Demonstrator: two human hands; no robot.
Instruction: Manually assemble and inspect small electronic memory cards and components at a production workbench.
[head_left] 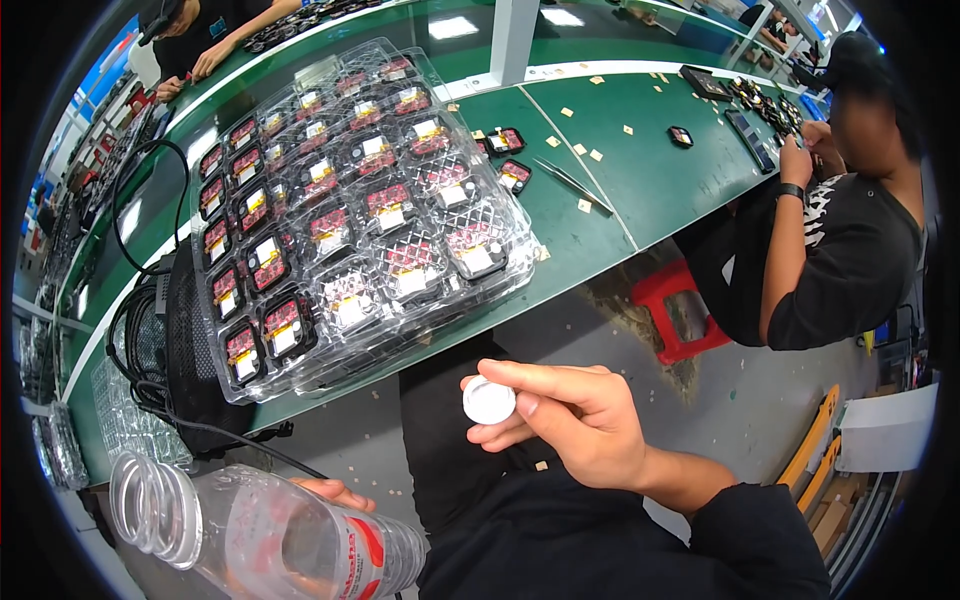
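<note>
Between the thumb and fingers of my right hand [585,415] is a round white bottle cap [489,401], held in front of my body. My left hand [340,493] is wrapped around a clear plastic bottle [250,535] with a red and white label. The bottle lies tilted at the lower left, its uncapped mouth pointing left; it hides most of that hand. Beyond both hands, stacked clear plastic trays [400,295] rest on the green table. Their pockets hold several small black-framed parts [267,262] with red boards and white and yellow pieces.
Tweezers [573,186], loose black-framed parts [515,177] and small yellowish scraps lie on the green table [560,235]. A black mesh bag [200,350] and cables stand left of the trays. At right, a person [850,230] works near a red stool [670,310]; another person [205,40] works across the table.
</note>
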